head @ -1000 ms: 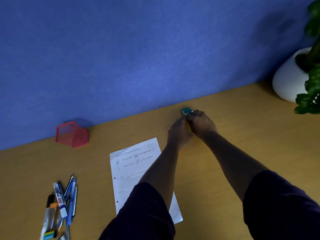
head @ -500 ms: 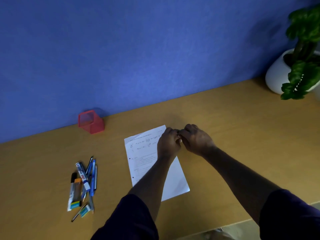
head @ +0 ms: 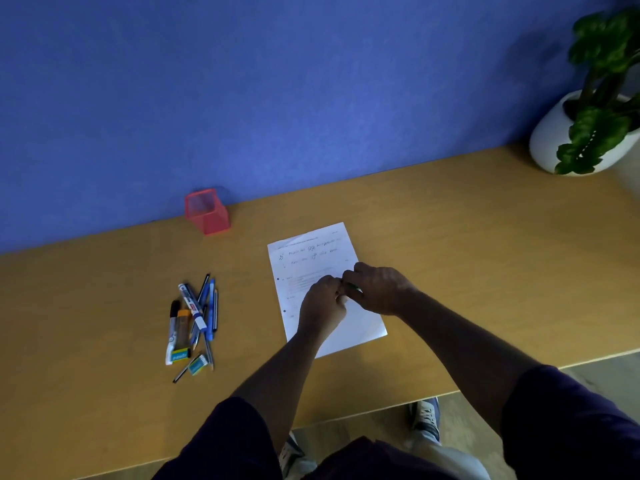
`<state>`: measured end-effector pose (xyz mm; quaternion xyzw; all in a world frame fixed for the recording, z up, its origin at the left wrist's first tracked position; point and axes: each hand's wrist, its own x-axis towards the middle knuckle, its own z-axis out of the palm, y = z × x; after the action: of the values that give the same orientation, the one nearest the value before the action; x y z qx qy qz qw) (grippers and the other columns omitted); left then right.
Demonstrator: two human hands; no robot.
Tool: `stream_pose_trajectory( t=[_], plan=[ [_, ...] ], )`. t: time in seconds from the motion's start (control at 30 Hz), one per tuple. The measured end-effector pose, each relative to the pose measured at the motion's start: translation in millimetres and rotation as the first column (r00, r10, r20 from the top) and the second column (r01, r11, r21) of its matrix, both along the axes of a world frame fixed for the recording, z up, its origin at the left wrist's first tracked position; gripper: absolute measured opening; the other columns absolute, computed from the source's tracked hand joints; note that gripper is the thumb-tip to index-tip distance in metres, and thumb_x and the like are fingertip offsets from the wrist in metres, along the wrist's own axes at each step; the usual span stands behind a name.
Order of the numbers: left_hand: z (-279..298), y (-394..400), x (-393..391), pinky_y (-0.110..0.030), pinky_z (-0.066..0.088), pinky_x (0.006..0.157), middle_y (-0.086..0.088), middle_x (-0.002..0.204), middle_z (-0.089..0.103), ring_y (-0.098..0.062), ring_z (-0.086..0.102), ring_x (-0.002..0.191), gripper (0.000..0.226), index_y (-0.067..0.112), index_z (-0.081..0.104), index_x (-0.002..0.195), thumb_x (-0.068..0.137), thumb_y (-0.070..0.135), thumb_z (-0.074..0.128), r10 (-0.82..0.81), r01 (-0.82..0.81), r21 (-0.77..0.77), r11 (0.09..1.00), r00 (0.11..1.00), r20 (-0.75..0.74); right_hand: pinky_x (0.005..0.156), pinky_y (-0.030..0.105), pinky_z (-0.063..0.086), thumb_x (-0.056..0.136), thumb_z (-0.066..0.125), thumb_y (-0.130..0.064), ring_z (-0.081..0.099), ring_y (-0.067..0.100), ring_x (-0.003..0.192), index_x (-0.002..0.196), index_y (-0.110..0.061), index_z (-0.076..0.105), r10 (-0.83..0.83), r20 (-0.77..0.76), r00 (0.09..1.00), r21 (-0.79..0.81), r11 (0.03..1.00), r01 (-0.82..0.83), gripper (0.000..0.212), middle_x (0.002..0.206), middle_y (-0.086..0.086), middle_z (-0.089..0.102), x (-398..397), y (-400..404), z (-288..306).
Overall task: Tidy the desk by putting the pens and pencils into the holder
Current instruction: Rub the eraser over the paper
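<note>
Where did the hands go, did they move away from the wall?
Yes. Both hands, left hand and right hand, came back from the wall toward the person, now over the paper.

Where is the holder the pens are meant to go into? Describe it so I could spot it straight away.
Follow the blue wall down to where it meets the wooden desk. The holder stands there against the wall, beyond the pile of pens and left of the sheet of paper. It is the only red thing, a small square mesh cup.
</note>
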<state>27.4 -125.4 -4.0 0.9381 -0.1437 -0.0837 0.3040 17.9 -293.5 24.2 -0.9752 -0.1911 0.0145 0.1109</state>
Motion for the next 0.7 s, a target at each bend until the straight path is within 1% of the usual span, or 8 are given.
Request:
stream_pose_trajectory(
  t=[0.13,0.2,0.3,0.4,0.47,0.6,0.67,0.7],
  plan=[
    [-6,5,-17,-0.026,0.054,0.08,0.0,0.097,0.068,-0.017,0.065,0.092,0.009,0.014,0.067,0.098,0.09,0.012,0.07,0.0,0.0,-0.009,1.0,1.0,-0.013,0.063,0.034,0.054,0.103,0.031,-0.052,0.065,0.024,0.072,0.116,-0.022,0.052,0.015,-0.086,0.996,-0.041,0.999,-0.018,0.039,0.09,0.003,0.065,-9,3,-9],
    [-8,7,-23,-0.027,0.054,0.081,-0.001,0.096,0.069,-0.019,0.066,0.091,0.008,0.012,0.067,0.097,0.09,0.012,0.07,-0.016,0.016,-0.019,1.0,1.0,-0.006,0.062,0.032,0.053,0.102,0.033,-0.051,0.063,0.021,0.069,0.112,-0.022,0.052,0.014,-0.149,0.989,-0.009,1.0,-0.015,0.036,0.084,0.002,0.066,-12,4,-12],
    [-10,10,-30,-0.031,0.055,0.084,-0.003,0.099,0.07,-0.02,0.066,0.093,0.01,0.01,0.068,0.1,0.091,0.014,0.069,-0.033,0.033,-0.027,0.999,0.999,-0.013,0.06,0.028,0.044,0.102,0.039,-0.049,0.06,0.019,0.068,0.109,-0.024,0.055,-0.004,-0.237,0.971,0.049,0.999,0.016,0.031,0.082,-0.001,0.067,-14,3,-13],
    [-13,14,-35,-0.036,0.057,0.081,-0.003,0.099,0.07,-0.021,0.066,0.093,0.011,0.01,0.068,0.099,0.091,0.016,0.07,-0.047,0.045,-0.031,0.998,0.998,-0.046,0.065,0.027,0.043,0.101,0.038,-0.052,0.057,0.012,0.07,0.109,-0.032,0.058,-0.012,-0.393,0.919,0.037,0.999,0.029,0.029,0.082,-0.013,0.062,-13,5,-9],
    [-15,15,-37,-0.036,0.057,0.08,-0.003,0.098,0.07,-0.021,0.066,0.092,0.011,0.01,0.068,0.098,0.09,0.017,0.071,-0.042,0.039,-0.044,0.998,0.997,-0.067,0.064,0.027,0.042,0.101,0.034,-0.054,0.056,0.008,0.07,0.112,-0.033,0.057,-0.007,-0.448,0.894,-0.007,1.0,0.005,0.032,0.081,-0.016,0.058,-12,8,-5],
    [-19,17,-38,-0.03,0.057,0.083,0.001,0.1,0.071,-0.017,0.068,0.093,0.017,0.014,0.066,0.1,0.087,0.02,0.076,-0.04,0.037,-0.057,0.998,0.997,-0.059,0.065,0.029,0.046,0.103,0.031,-0.052,0.063,0.015,0.077,0.113,-0.031,0.057,-0.011,-0.392,0.92,-0.04,0.999,-0.005,0.035,0.09,-0.006,0.068,-16,13,-6],
    [-20,21,-38,-0.032,0.058,0.086,0.006,0.102,0.07,-0.013,0.067,0.095,0.025,0.019,0.065,0.102,0.083,0.025,0.08,-0.066,0.063,-0.055,0.996,0.997,-0.04,0.064,0.028,0.046,0.104,0.031,-0.048,0.062,0.016,0.074,0.112,-0.028,0.059,-0.007,-0.317,0.948,-0.028,1.0,-0.002,0.035,0.089,-0.003,0.069,-22,13,-10],
    [-20,24,-37,-0.032,0.057,0.088,0.007,0.107,0.069,-0.013,0.066,0.098,0.032,0.022,0.064,0.105,0.08,0.031,0.082,-0.089,0.089,-0.035,0.995,0.996,0.002,0.062,0.027,0.046,0.104,0.032,-0.046,0.061,0.016,0.07,0.111,-0.026,0.059,0.0,-0.254,0.967,-0.023,1.0,-0.006,0.035,0.087,-0.002,0.069,-24,11,-11]
  ],
)
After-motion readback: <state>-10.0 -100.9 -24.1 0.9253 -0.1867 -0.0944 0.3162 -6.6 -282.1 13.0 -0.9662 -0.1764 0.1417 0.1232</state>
